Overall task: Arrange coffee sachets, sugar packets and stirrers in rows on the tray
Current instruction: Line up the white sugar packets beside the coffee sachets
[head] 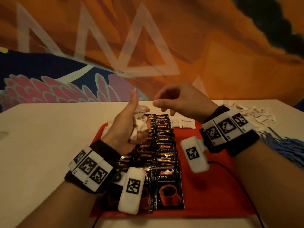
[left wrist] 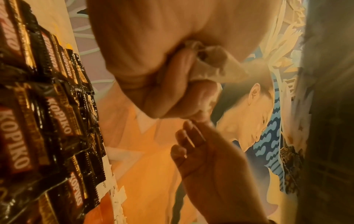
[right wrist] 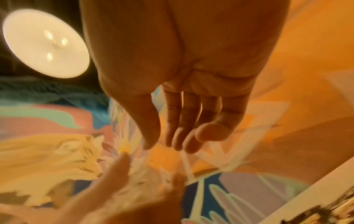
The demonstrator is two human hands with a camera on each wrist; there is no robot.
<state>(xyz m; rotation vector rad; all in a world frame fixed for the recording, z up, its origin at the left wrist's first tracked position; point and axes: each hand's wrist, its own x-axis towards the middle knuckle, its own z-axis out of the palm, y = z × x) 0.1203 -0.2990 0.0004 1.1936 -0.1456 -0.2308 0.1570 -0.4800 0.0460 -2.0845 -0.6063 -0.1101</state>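
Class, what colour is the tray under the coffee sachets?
Red. The tray shows best in the head view, with the dark coffee sachets lying in rows on it.

Warm, dim orange light fills all three views. A round ceiling lamp (right wrist: 46, 43) glares white in the right wrist view. Both wrist views are smeared with blur, and straight lines bend at their edges. The head view is sharper, its corners darkened.
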